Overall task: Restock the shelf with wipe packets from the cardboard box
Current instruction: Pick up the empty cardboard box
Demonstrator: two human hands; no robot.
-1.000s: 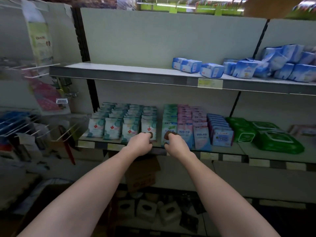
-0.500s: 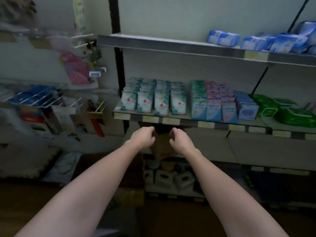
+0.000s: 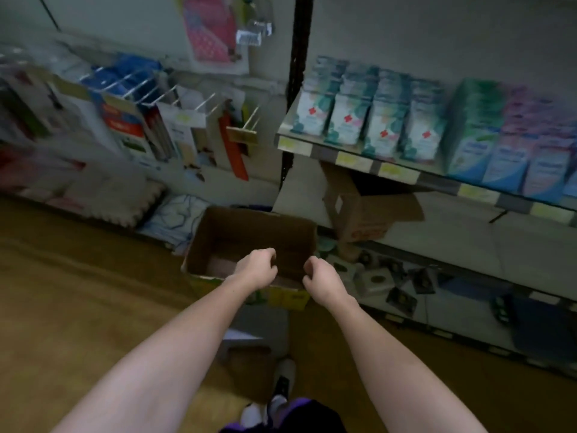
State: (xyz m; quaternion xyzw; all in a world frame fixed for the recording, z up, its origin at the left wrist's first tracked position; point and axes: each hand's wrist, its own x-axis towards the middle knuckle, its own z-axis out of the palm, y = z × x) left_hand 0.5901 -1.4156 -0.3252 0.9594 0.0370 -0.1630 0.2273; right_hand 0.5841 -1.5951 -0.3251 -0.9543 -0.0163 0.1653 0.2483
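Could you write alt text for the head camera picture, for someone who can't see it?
Two bare hands, left hand and right hand, hang loosely curled and empty over an open cardboard box on the floor. Wipe packets line the shelf to the right.

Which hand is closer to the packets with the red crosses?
Right. The right hand hangs below the red-cross packets, nearer their side; the left hand hovers farther left, over the cardboard box.

2 hands (image 3: pixel 256 268), 1 open cardboard box (image 3: pixel 249 235), 4 red-cross packet rows (image 3: pixel 365 120).
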